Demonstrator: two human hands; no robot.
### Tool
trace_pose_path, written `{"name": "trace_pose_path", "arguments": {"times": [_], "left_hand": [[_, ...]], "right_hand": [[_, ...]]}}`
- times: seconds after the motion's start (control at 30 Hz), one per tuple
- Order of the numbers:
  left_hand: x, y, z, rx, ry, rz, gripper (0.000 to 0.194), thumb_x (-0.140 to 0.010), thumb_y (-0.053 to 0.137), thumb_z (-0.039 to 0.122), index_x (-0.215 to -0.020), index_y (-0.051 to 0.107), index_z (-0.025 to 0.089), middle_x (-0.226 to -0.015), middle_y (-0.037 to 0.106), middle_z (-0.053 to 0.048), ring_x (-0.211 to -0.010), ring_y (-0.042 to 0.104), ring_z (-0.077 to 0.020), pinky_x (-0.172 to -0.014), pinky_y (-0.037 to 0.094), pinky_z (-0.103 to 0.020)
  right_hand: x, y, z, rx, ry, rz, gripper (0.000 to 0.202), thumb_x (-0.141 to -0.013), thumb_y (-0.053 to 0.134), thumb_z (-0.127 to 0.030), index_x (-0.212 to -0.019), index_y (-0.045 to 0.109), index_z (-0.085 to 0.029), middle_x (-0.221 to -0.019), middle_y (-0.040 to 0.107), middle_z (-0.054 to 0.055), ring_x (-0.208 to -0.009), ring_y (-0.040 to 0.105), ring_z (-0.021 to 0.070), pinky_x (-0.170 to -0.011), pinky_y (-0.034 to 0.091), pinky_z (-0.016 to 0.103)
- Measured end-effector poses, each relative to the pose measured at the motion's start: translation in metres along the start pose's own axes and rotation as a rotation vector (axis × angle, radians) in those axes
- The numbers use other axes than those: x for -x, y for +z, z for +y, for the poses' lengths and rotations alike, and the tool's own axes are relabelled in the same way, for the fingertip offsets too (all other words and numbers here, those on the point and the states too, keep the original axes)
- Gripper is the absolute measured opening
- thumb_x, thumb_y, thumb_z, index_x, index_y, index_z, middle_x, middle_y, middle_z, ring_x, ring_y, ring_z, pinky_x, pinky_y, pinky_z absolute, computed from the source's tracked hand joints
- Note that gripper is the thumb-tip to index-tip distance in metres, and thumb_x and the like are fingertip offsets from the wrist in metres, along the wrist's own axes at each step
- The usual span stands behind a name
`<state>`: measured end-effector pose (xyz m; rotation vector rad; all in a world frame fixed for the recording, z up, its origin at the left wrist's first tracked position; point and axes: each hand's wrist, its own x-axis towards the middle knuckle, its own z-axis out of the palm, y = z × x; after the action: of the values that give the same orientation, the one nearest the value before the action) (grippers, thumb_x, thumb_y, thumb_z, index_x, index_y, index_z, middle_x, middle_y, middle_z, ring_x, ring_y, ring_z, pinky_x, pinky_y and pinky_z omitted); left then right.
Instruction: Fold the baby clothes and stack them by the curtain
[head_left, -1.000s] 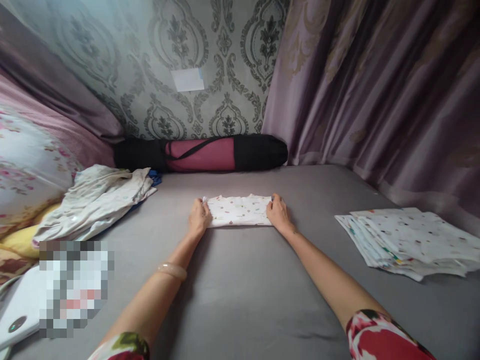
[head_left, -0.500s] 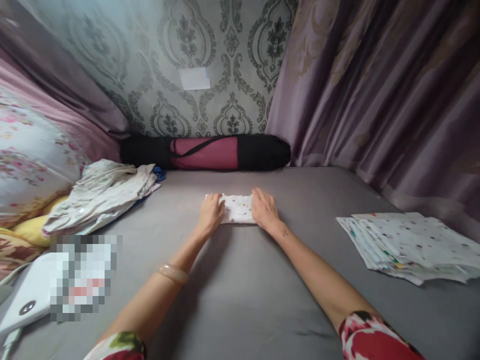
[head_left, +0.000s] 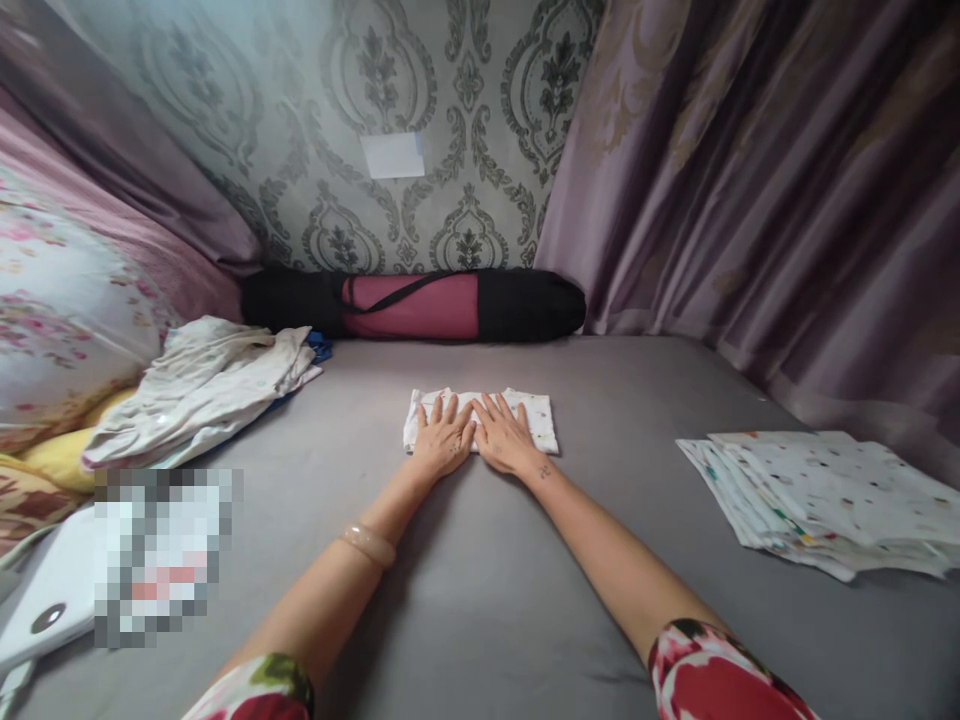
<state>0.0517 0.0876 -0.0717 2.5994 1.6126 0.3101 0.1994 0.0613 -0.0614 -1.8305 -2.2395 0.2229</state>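
Observation:
A white cloth with a small print [head_left: 541, 420], folded into a flat strip, lies across the middle of the grey sheet [head_left: 480, 560]. My left hand [head_left: 444, 435] rests palm down on it, left of its middle, with fingers spread. Beside it my right hand [head_left: 504, 432] also presses flat on the cloth, fingers apart, and the two thumbs nearly meet. Both hands cover the cloth's centre; its two ends show on either side. Neither hand grips anything.
To the right lies a stack of printed white cloths [head_left: 847, 495]. Crumpled pale clothes [head_left: 202, 390] lie at the left, near a floral pillow [head_left: 67, 310] and a white device [head_left: 60, 590] with a cable. A black and maroon long bag [head_left: 412, 305] lies along the wall.
Both hands have slid inward from the cloth's ends to its middle. Their fingers have gone from curled on the edges to spread flat on top.

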Motion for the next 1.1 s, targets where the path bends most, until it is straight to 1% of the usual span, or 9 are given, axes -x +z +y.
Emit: {"name": "trace_pose_path", "arguments": {"times": [0.1,0.2,0.3,0.37,0.5,0.67,0.8,0.9,1.1], "left_hand": [[0.0,-0.003,0.002,-0.01,-0.017,-0.043,0.054,-0.099,0.026,0.041,-0.149,0.036,0.022,-0.156,0.03,-0.013,-0.145,0.02,-0.0389,-0.111,0.015,-0.066],[-0.004,-0.012,0.001,-0.021,-0.032,-0.103,0.055,-0.099,0.025,0.044,-0.149,0.033,0.025,-0.157,0.029,-0.011,-0.144,0.022,-0.0382,-0.11,0.018,-0.065],[-0.01,-0.024,0.001,-0.058,0.003,-0.143,0.052,-0.099,0.026,0.045,-0.145,0.04,0.027,-0.153,0.038,-0.01,-0.143,0.027,-0.0345,-0.11,0.02,-0.064],[-0.013,-0.028,0.0,-0.093,0.053,-0.108,0.05,-0.1,0.023,0.041,-0.142,0.044,0.025,-0.15,0.042,-0.009,-0.143,0.028,-0.0306,-0.113,0.017,-0.061],[-0.014,-0.015,-0.002,-0.085,0.112,-0.063,0.052,-0.1,0.019,0.035,-0.146,0.038,0.018,-0.154,0.036,-0.008,-0.145,0.024,-0.0252,-0.118,0.016,-0.05],[-0.015,0.007,-0.007,-0.051,0.092,-0.1,0.056,-0.1,0.016,0.036,-0.151,0.029,0.016,-0.158,0.028,-0.007,-0.147,0.02,-0.0245,-0.118,0.018,-0.049],[-0.02,0.008,-0.013,-0.058,0.11,-0.112,0.056,-0.101,0.016,0.039,-0.151,0.028,0.017,-0.158,0.027,-0.007,-0.147,0.02,-0.025,-0.118,0.018,-0.05],[-0.018,0.005,-0.019,-0.089,0.095,-0.061,0.059,-0.1,0.019,0.047,-0.15,0.032,0.018,-0.157,0.029,-0.009,-0.146,0.021,-0.027,-0.117,0.015,-0.052],[-0.01,0.002,-0.021,-0.105,0.028,-0.039,0.064,-0.099,0.019,0.052,-0.15,0.031,0.016,-0.157,0.029,-0.014,-0.146,0.023,-0.0279,-0.117,0.015,-0.052]], "right_hand": [[0.0,-0.001,-0.002,0.005,0.02,-0.016,0.056,-0.096,0.028,-0.031,-0.151,0.03,-0.018,-0.159,0.024,0.007,-0.146,0.015,0.0294,-0.114,0.009,0.062],[-0.004,-0.01,-0.005,0.003,0.048,-0.08,0.058,-0.096,0.027,-0.032,-0.152,0.029,-0.017,-0.16,0.022,0.006,-0.147,0.014,0.0281,-0.114,0.009,0.061],[-0.01,-0.021,-0.006,0.005,0.053,-0.167,0.057,-0.096,0.024,-0.03,-0.15,0.032,-0.016,-0.159,0.025,0.007,-0.146,0.019,0.0274,-0.115,0.009,0.06],[-0.013,-0.024,-0.005,0.03,0.022,-0.142,0.056,-0.096,0.023,-0.028,-0.148,0.037,-0.014,-0.157,0.029,0.009,-0.145,0.022,0.0258,-0.116,0.006,0.057],[-0.013,-0.01,0.001,0.06,-0.025,-0.026,0.057,-0.097,0.021,-0.027,-0.149,0.033,-0.008,-0.157,0.029,0.01,-0.146,0.019,0.0218,-0.119,0.006,0.046],[-0.011,0.006,0.004,0.043,-0.026,0.001,0.058,-0.097,0.022,-0.028,-0.15,0.031,-0.008,-0.158,0.027,0.009,-0.146,0.019,0.0213,-0.119,0.009,0.044],[-0.011,-0.003,0.005,0.024,-0.018,-0.036,0.058,-0.097,0.022,-0.028,-0.15,0.031,-0.008,-0.158,0.026,0.009,-0.146,0.018,0.0213,-0.119,0.01,0.044],[-0.01,-0.007,0.007,0.015,-0.012,-0.042,0.058,-0.097,0.022,-0.029,-0.151,0.029,-0.008,-0.158,0.025,0.01,-0.147,0.017,0.0212,-0.119,0.007,0.044],[-0.008,-0.002,0.012,0.022,0.03,-0.011,0.058,-0.097,0.022,-0.031,-0.151,0.029,-0.008,-0.158,0.027,0.008,-0.147,0.016,0.0201,-0.119,0.007,0.041]]}}
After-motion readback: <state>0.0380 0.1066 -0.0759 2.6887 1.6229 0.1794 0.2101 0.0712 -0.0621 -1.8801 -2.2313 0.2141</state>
